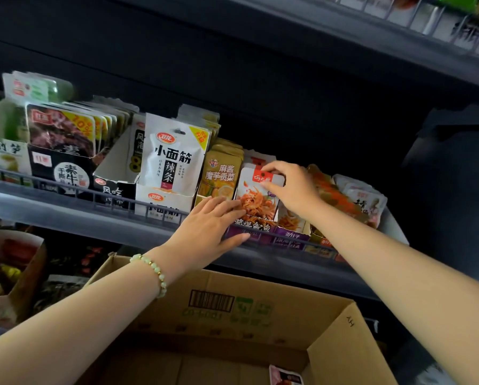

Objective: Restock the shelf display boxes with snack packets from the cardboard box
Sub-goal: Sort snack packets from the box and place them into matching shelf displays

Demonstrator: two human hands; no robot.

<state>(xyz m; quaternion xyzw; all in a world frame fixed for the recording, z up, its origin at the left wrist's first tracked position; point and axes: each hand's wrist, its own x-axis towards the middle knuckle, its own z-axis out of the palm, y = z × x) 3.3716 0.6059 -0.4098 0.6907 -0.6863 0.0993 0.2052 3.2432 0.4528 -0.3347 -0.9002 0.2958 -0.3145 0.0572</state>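
Centrally, both hands meet at a purple cardboard display box (263,236) on the dark grey metal shelf (66,216).

Right hand (292,187): fingers curled over the top edge of a white snack packet (256,194) that carries a red label and a print of orange shreds. The thumb lies against its front, so the packet is pinched near its top. The packet stands upright at the front of the row inside the purple display box.

Left hand (207,226): fingers straight and close together, lying flat against the packet's lower left part and the box front, thumb on the purple panel; it grips nothing. A bracelet of pale green beads (156,273) circles the left wrist.

Just left of the purple box stand gold-yellow packets (221,176), then a white pouch with black characters (174,159) in a white display box (163,204). Orange-and-white packets (335,195) fill the shelf to the right of the right hand.

Below the shelf, near the camera, lies an open brown cardboard box (232,309) with a barcode on its far wall. One pink-and-white packet (285,377) shows at its bottom right.
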